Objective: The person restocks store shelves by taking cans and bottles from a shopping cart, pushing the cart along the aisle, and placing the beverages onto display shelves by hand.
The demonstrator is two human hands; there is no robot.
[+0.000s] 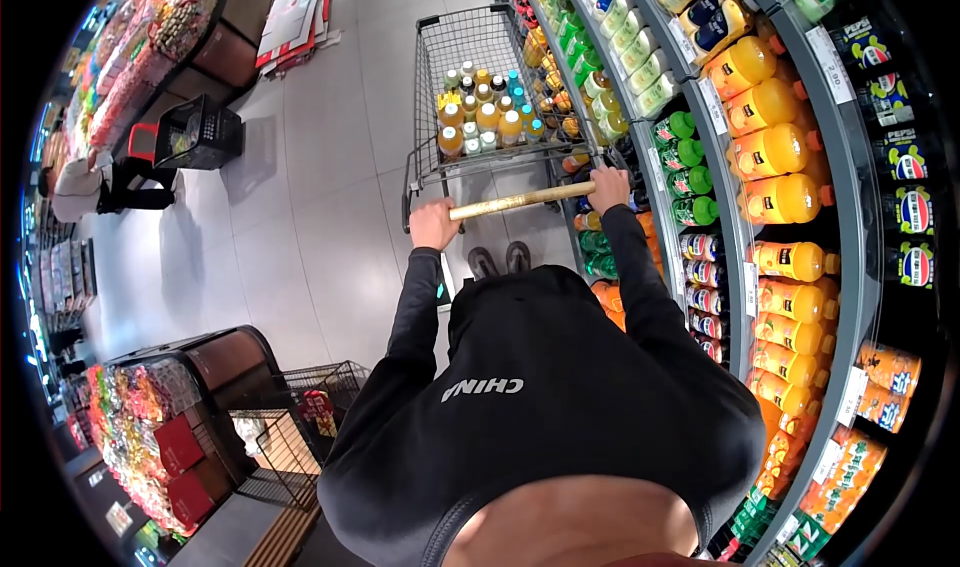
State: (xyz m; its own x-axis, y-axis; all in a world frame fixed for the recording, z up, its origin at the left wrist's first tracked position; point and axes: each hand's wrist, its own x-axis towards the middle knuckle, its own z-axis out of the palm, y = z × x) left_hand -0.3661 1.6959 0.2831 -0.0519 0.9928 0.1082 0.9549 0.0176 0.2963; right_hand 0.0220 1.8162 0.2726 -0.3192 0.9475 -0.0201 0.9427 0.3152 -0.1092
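Observation:
My left hand (433,224) is wrapped round the left end of the tan handle of a shopping cart (455,29). Round the right end of the same handle (520,201) my right hand (609,189) is closed, close to the shelf. The wire cart stands ahead of me. At its near end several bottles (487,117) stand upright together, some with orange drink, others with blue or white caps. My shoes show below the handle.
Drink shelves (735,297) run along my right, with orange bottles (775,147) and green bottles (690,182). On the left are candy bins (140,457), a wire rack (280,447), a black basket (200,132) and another person (80,189). Flat red and white cartons (297,27) lie on the floor ahead.

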